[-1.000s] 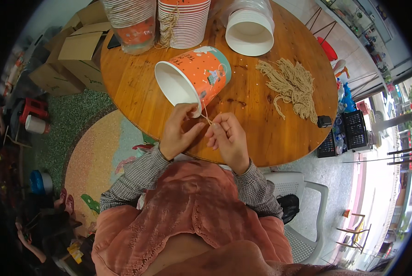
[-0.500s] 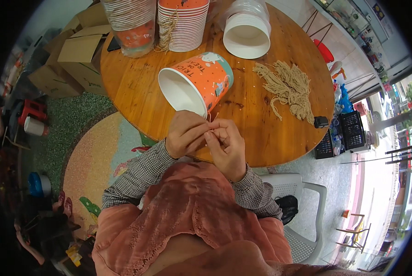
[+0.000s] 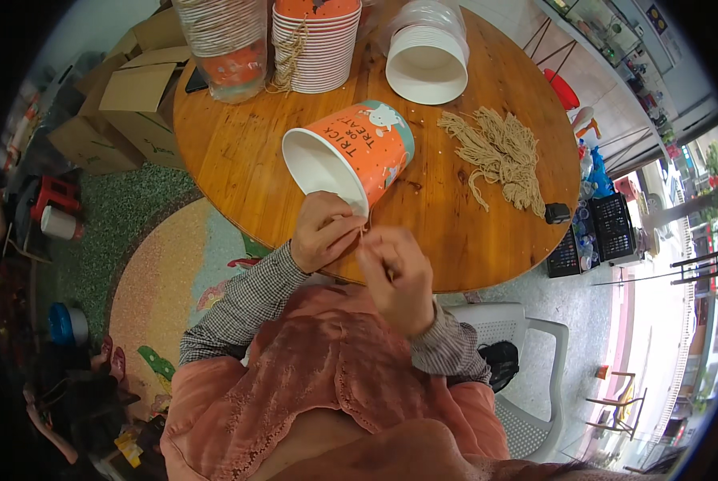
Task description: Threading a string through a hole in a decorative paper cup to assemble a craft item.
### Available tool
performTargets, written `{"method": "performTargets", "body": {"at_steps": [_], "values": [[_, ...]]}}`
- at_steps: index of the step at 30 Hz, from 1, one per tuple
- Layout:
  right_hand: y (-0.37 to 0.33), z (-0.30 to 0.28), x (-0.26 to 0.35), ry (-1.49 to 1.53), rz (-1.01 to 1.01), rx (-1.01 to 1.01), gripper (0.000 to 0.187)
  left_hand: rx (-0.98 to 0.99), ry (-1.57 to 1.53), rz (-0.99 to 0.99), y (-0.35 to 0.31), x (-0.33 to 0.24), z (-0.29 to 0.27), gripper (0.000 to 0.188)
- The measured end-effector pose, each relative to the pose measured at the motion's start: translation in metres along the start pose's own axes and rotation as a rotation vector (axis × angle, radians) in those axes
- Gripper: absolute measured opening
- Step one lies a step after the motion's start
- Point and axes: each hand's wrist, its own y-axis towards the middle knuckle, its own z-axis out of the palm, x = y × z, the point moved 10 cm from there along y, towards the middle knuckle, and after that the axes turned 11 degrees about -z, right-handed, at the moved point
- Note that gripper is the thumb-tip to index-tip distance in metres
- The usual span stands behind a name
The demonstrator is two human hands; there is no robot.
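Mid-frame, the left hand (image 3: 325, 232) pinches twine (image 3: 364, 230) at the orange paper bucket (image 3: 357, 144); the right hand (image 3: 397, 272) is curled, blurred, grip unclear. Pinching near the rim (image 3: 287, 155) should steady it.

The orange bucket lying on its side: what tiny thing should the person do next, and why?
Perhaps gently draw the string snug with the right grip. The left grip seems to pinch it beside the open end of the orange bucket, and the right grip is close by; blur hides whether any knot is tied.
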Motion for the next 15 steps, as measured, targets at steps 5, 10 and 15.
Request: {"method": "performTargets", "body": {"at_steps": [5, 10, 15], "values": [[-0.020, -0.034, 0.102, 0.540, -0.474, 0.168, 0.018, 0.125, -0.038, -0.087, 0.003, 0.018, 0.015, 0.025], [0.015, -0.042, 0.073, 0.057, -0.234, 0.029, 0.012, 0.134, -0.174, -0.084, -0.002, 0.007, 0.002, 0.037], [0.060, -0.040, 0.011, 0.639, -0.095, -0.279, 0.010, 0.202, -0.924, -0.867, 0.001, 0.041, 0.011, 0.042]]}}
